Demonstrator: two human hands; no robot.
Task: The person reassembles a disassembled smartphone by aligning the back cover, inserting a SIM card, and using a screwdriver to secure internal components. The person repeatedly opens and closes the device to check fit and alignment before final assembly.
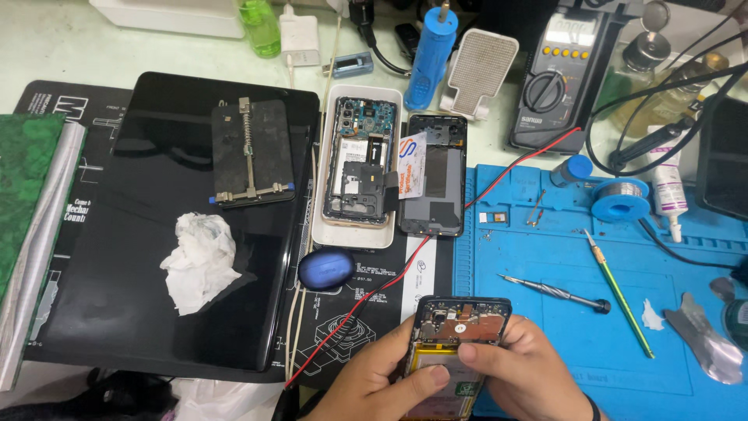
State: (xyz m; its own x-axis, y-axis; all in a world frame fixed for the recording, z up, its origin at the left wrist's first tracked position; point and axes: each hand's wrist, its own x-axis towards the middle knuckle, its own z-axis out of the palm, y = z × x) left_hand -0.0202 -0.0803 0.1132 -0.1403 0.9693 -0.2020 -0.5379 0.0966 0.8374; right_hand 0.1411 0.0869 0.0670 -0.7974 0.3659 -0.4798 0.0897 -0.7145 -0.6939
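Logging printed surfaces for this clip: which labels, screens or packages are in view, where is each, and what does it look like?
Multimeter: top right, dark grey, pale rectangular display, round dial.
Sticker: on the opened phones at centre, white with red and blue print.
Tube: far right, white, printed label.
Dark mat: under the red wire, white line drawings.
Phone: held open by left hand and right hand, yellow battery label.

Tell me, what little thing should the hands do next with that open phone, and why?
Probably reach for the small screwdriver on the blue mat. The left hand and right hand both grip the open phone, whose back is off and whose insides show, with thumbs on the battery and no tool held. The screwdriver lies just beside the right hand.
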